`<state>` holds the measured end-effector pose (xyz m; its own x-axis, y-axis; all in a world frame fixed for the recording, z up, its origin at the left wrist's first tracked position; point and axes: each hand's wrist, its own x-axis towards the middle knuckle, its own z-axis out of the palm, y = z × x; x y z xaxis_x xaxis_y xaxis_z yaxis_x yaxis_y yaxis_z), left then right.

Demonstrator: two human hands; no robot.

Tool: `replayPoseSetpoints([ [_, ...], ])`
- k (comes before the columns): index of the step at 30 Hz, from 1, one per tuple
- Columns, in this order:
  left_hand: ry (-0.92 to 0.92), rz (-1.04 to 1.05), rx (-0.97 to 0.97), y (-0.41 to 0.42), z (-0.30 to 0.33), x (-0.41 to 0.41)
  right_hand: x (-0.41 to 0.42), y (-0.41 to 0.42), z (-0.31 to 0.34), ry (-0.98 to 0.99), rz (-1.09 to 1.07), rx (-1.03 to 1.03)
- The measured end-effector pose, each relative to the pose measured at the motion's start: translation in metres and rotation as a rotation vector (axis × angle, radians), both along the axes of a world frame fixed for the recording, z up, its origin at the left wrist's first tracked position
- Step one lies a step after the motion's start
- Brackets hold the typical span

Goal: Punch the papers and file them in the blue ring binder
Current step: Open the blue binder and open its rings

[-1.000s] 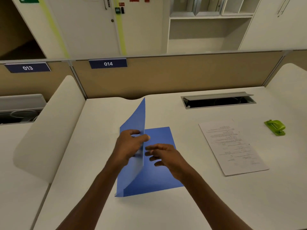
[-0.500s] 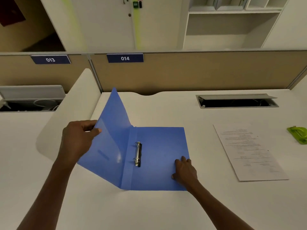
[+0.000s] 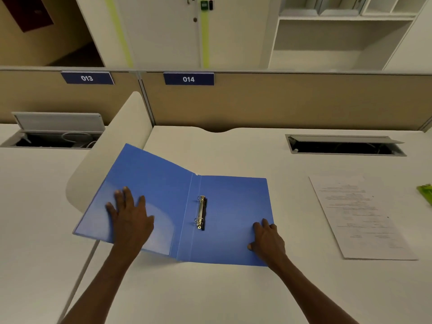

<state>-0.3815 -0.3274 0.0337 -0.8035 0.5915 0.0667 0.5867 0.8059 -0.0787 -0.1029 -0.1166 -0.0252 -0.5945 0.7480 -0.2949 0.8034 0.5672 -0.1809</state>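
The blue ring binder [image 3: 229, 206] lies open on the white worktop [image 3: 210, 295], its smooth plastic covers spread either side of the spine. A slim metal ring mechanism [image 3: 201, 212] with two closed rings sits just right of the spine. The back cover lies flat; the front cover tilts up to the left, its outer edge raised over the curved cream divider [image 3: 121, 141]. A clear, glossy pocket [image 3: 161, 232] covers the lower part of that front cover. The left hand [image 3: 131, 218] presses flat on it, fingers spread wide, holding nothing. The right hand [image 3: 267, 240] rests on the back cover's lower right corner, fingers loosely curled, gripping nothing. Well apart to the right lie the printed papers [image 3: 360, 216], flat and matte, and beyond them, cut by the frame edge, a green punch [image 3: 426, 194].
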Motion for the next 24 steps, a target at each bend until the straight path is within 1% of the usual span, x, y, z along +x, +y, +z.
replayPoseSetpoints([
  [3,-0.188,0.011,-0.103,0.001,-0.026,0.007,0.001,0.0,-0.001,0.005,0.001,0.001],
  [7,-0.424,0.002,-0.109,0.001,-0.057,0.012,0.002,0.0,-0.003,0.004,0.001,0.007],
  [9,-0.451,-0.008,-0.1,-0.001,-0.066,0.013,0.003,0.0,-0.005,0.006,0.0,0.007],
  [11,-0.433,-0.021,-0.081,0.001,-0.072,0.015,0.004,0.001,-0.006,0.007,-0.003,0.009],
  [14,-0.403,-0.096,0.013,0.011,-0.071,0.025,0.002,0.003,-0.007,-0.003,0.002,0.017],
  [16,-0.441,-0.121,0.064,0.021,-0.069,0.037,-0.001,0.003,-0.007,-0.014,0.009,0.019],
  [18,-0.474,-0.132,0.069,0.032,-0.067,0.049,-0.004,0.005,-0.005,-0.028,0.018,0.024],
  [20,-0.511,-0.14,0.1,0.041,-0.07,0.06,-0.01,0.006,-0.002,-0.045,0.066,0.035],
  [22,-0.574,-0.134,0.161,0.048,-0.075,0.07,-0.021,0.008,0.002,0.007,0.105,-0.002],
  [24,-0.611,-0.125,0.233,0.054,-0.08,0.075,-0.037,0.012,0.008,0.126,0.109,-0.095],
])
